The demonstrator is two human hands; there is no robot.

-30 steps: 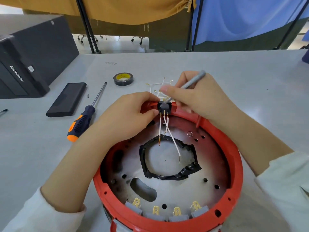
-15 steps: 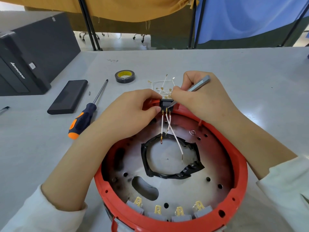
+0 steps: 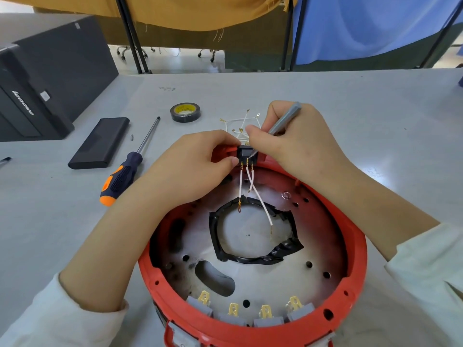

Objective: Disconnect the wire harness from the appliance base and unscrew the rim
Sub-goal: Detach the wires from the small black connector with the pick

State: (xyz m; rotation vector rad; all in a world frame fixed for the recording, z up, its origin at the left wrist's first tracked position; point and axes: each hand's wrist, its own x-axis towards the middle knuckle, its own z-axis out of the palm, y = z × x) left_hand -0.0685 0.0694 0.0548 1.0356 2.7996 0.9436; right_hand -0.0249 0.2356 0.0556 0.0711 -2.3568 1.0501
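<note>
The round appliance base with its red rim [image 3: 355,249] lies upturned on the grey table, its metal plate and black-taped centre hole facing me. At the far edge of the rim sits a small black connector block [image 3: 246,153] with three white wires [image 3: 260,204] hanging from its gold pins. My left hand [image 3: 193,166] pinches the block's left side between thumb and fingers. My right hand [image 3: 295,149] grips a thin grey tool [image 3: 285,120] like a pen, its tip on the block's right side.
Loose white wires with gold ring terminals [image 3: 240,123] lie just behind the base. An orange and blue screwdriver [image 3: 125,169], a black flat case [image 3: 100,142] and a black tape roll [image 3: 185,112] lie to the left. A black computer tower [image 3: 45,78] stands far left.
Both hands have stayed on the connector block. The right hand has tilted the grey tool a little, its tip staying at the block. The view has shifted slightly.
</note>
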